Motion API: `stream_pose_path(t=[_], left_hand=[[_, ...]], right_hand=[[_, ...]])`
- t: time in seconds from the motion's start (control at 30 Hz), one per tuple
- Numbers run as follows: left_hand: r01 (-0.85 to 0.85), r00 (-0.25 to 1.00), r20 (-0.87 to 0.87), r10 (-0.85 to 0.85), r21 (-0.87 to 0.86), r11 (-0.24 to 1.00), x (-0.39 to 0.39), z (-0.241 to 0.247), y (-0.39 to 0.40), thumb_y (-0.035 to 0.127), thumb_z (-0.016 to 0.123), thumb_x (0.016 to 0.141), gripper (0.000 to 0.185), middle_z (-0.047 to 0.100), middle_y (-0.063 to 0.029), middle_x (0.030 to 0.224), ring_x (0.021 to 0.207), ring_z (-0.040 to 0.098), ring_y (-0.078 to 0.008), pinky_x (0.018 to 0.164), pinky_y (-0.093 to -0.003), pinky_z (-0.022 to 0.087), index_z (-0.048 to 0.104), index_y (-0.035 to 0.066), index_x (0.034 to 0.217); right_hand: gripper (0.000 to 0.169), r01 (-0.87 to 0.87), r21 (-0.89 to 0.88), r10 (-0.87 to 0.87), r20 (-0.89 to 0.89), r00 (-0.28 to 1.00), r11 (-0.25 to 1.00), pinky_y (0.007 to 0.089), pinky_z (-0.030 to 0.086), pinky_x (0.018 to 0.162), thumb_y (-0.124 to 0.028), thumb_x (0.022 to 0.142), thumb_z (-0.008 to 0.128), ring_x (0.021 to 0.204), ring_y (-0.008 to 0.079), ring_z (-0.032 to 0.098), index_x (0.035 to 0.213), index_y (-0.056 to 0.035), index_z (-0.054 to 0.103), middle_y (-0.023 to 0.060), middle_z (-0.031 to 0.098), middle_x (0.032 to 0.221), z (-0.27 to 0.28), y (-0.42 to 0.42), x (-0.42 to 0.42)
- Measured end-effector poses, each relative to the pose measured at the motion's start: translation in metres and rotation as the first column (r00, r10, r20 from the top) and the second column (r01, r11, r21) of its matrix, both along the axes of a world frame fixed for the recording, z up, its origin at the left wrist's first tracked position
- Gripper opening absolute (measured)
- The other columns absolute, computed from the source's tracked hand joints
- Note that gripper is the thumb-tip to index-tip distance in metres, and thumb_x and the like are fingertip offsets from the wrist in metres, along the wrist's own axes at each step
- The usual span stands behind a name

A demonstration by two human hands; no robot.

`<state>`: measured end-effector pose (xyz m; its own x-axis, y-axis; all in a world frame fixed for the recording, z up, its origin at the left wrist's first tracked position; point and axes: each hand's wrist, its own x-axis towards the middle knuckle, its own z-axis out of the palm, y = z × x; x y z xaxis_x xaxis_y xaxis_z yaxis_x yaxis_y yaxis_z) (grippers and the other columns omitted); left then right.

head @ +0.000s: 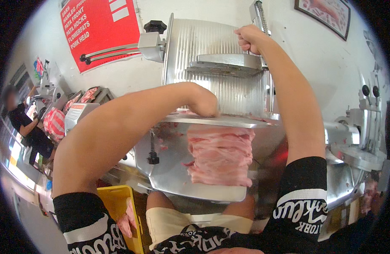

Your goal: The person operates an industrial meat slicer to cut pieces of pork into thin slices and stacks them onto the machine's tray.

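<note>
A metal meat slicer stands before me, its ribbed carriage plate (214, 35) tilted up against the wall side. My right hand (250, 38) is closed at the carriage's upper right, by the upright rod; what its fingers grip is hard to make out. Below it lies the meat pusher arm (228, 60). My left hand (206, 101) is bent down at the plate's lower edge, just above the slicer's blade edge (214, 120); its fingers are hidden. Overlapping slices of pale pink meat (220, 155) lie in a stack on the metal receiving tray (169, 168), nearest to me.
A yellow plastic crate (136, 219) with meat pieces stands at lower left. Another slicer (366, 139) is at the right. At far left a person (26, 123) stands by a further slicer. A red sign (102, 28) hangs on the wall.
</note>
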<state>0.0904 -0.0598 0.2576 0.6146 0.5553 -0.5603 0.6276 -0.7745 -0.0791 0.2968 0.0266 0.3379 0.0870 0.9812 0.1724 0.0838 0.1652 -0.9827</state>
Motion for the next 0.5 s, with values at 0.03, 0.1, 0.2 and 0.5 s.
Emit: stream_pose_path(t=[0.03,0.1,0.2,0.5], left_hand=[[-0.042,0.999,0.01,0.043,-0.054,0.998,0.004,0.001,-0.002,0.04,0.049,0.092,0.051,0.063,-0.024,0.114,0.101,0.062,-0.0337,0.085,-0.0422,0.05,0.066,-0.004,0.11],[-0.138,0.981,0.121,0.154,-0.134,0.981,0.007,-0.001,-0.003,0.036,0.05,0.092,0.046,0.064,-0.0234,0.111,0.095,0.064,-0.0321,0.08,-0.0419,0.052,0.067,-0.004,0.107],[-0.134,0.949,0.271,0.161,-0.116,0.984,-0.003,-0.021,0.013,0.03,0.049,0.091,0.039,0.066,-0.0239,0.098,0.082,0.064,-0.0324,0.073,-0.0441,0.052,0.067,-0.004,0.1],[0.175,0.902,0.413,-0.126,-0.083,0.981,0.0,0.018,-0.014,0.046,0.051,0.088,0.049,0.068,-0.0206,0.08,0.073,0.061,-0.033,0.07,-0.0465,0.046,0.067,0.001,0.079]], right_hand=[[0.03,-0.003,0.002,0.003,-0.007,1.0,1.0,0.0259,0.019,0.04,-0.013,0.097,0.051,0.046,0.0077,0.022,0.072,-0.0109,0.036,-0.002,0.03,0.061,0.0,0.001,0.001],[0.029,-0.015,0.01,0.015,-0.02,1.0,1.0,0.0258,0.019,0.039,-0.013,0.097,0.052,0.046,0.0077,0.023,0.073,-0.0108,0.036,-0.002,0.03,0.061,0.0,0.001,0.003],[0.028,-0.035,0.027,0.036,-0.024,0.999,0.999,0.0258,0.019,0.039,-0.013,0.097,0.052,0.046,0.0079,0.025,0.074,-0.0111,0.036,-0.0023,0.031,0.061,0.0,0.003,0.001],[0.017,-0.021,0.088,0.015,0.068,0.998,0.996,0.0271,0.023,0.031,-0.017,0.093,0.054,0.04,0.0085,0.032,0.083,-0.0117,0.042,-0.0026,0.035,0.061,-0.011,0.036,0.018]])
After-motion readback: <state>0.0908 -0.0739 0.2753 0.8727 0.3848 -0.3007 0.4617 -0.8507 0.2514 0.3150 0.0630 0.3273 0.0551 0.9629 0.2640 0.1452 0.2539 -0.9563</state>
